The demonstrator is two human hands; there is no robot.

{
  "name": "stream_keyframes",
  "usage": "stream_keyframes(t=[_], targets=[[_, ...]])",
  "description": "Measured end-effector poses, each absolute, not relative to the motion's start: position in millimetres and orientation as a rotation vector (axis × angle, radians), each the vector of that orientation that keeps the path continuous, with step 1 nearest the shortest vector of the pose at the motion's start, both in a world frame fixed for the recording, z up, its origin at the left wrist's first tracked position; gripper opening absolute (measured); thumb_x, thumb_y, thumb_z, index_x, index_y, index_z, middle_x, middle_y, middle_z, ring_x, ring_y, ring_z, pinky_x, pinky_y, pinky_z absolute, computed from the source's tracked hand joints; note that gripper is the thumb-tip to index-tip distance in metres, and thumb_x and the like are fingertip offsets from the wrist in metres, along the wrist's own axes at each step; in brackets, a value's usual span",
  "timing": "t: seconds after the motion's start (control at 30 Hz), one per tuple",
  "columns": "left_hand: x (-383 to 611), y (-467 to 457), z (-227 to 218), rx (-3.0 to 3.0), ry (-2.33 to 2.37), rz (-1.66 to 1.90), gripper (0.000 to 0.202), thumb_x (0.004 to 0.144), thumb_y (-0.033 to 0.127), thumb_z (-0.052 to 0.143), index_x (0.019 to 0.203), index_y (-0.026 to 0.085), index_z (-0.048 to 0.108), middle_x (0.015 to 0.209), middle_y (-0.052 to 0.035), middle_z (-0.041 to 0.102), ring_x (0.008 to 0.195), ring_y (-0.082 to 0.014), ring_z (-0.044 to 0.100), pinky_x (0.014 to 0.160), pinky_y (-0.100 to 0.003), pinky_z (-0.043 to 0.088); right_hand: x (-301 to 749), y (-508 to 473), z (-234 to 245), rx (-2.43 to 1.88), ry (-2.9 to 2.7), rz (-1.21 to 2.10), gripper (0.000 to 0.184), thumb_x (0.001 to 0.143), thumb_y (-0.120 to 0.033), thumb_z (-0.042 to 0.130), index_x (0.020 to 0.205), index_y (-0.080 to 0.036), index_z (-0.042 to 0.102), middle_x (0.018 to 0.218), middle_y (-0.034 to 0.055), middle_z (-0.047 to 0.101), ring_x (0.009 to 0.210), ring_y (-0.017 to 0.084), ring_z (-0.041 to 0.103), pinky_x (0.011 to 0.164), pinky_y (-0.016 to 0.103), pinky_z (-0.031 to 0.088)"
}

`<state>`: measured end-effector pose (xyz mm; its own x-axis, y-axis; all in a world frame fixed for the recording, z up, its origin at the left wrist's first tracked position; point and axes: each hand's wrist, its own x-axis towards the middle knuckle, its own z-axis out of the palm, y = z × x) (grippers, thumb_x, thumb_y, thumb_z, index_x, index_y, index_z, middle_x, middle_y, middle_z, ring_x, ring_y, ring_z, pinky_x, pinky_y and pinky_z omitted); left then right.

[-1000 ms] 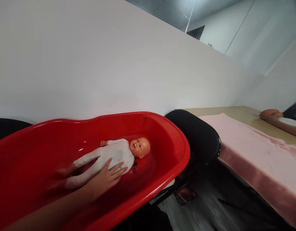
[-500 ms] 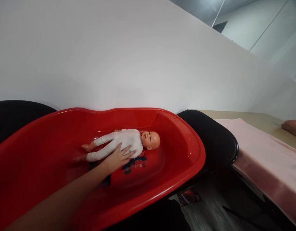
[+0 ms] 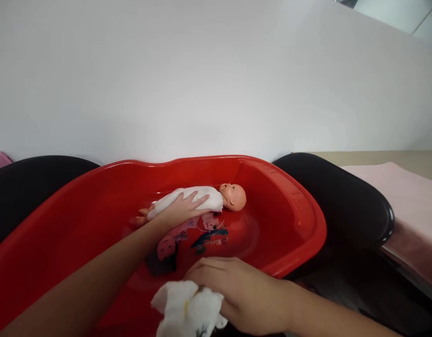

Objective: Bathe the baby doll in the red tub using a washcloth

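Observation:
A baby doll (image 3: 216,199) in a white suit lies inside a red plastic baby tub (image 3: 300,213), head to the right. My left hand (image 3: 182,210) rests on the doll's body with its fingers spread flat. My right hand (image 3: 233,288) is low in front, over the tub's near rim, with its fingers closed on a crumpled white cloth (image 3: 188,309). A printed picture shows on the tub's floor below the doll.
A white wall runs right behind the tub. Black chair seats (image 3: 346,206) flank the tub on both sides. A table with a pink towel (image 3: 413,206) stands at the right. A bit of pink shows at the far left edge.
My right hand has come into view holding the white cloth. The doll has been turned more onto its side under my left hand. The view has swung left.

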<state>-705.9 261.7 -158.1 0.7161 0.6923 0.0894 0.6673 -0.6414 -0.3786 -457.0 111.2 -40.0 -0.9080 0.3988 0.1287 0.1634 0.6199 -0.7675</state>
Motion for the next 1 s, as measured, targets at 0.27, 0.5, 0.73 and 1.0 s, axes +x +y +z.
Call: stream_keyframes(t=[0.27, 0.5, 0.73, 1.0], targets=[[-690.7, 318.9, -110.8, -2.480, -1.339, 0.123, 0.075, 0.106, 0.022, 0.044, 0.168, 0.051, 0.015, 0.176, -0.0094, 0.028, 0.143, -0.0378, 0.052, 0.103, -0.054, 0.049, -451.7, 106.9, -49.7, -0.552, -2.646, 1.108, 0.051, 0.095, -0.023, 0.064, 0.145, -0.022, 0.057, 0.142, 0.0104, 0.065, 0.128, 0.026, 0.061, 0.110, 0.037, 0.048], [-690.8, 362.6, -94.3, -2.346, -1.725, 0.109, 0.086, 0.097, 0.023, 0.060, 0.170, 0.042, 0.019, 0.178, -0.0159, 0.020, 0.157, -0.0409, 0.036, 0.114, -0.056, 0.042, -464.3, 110.4, -78.4, -0.571, -2.740, 0.881, 0.032, 0.104, -0.030, 0.061, 0.136, -0.024, 0.062, 0.129, 0.0068, 0.070, 0.112, 0.020, 0.067, 0.090, 0.027, 0.056], [-702.6, 402.8, -98.3, -2.234, -1.877, 0.228, 0.113, 0.076, 0.049, 0.088, 0.169, 0.030, 0.026, 0.178, -0.0243, 0.009, 0.162, -0.0475, 0.017, 0.123, -0.066, 0.029, -469.0, 111.9, -81.4, -0.621, -2.831, 0.758, 0.025, 0.109, -0.036, 0.053, 0.127, -0.024, 0.065, 0.119, 0.0045, 0.073, 0.098, 0.019, 0.072, 0.067, 0.023, 0.056], [-713.6, 407.5, -96.1, -2.289, -1.850, 0.205, 0.082, 0.078, 0.054, 0.084, 0.148, 0.018, 0.058, 0.175, -0.0304, 0.018, 0.162, -0.0422, 0.022, 0.125, -0.059, 0.031, -468.3, 123.5, -86.9, -0.584, -2.812, 0.958, 0.031, 0.103, -0.043, 0.061, 0.132, -0.034, 0.064, 0.129, -0.0002, 0.074, 0.105, 0.020, 0.073, 0.077, 0.023, 0.057]])
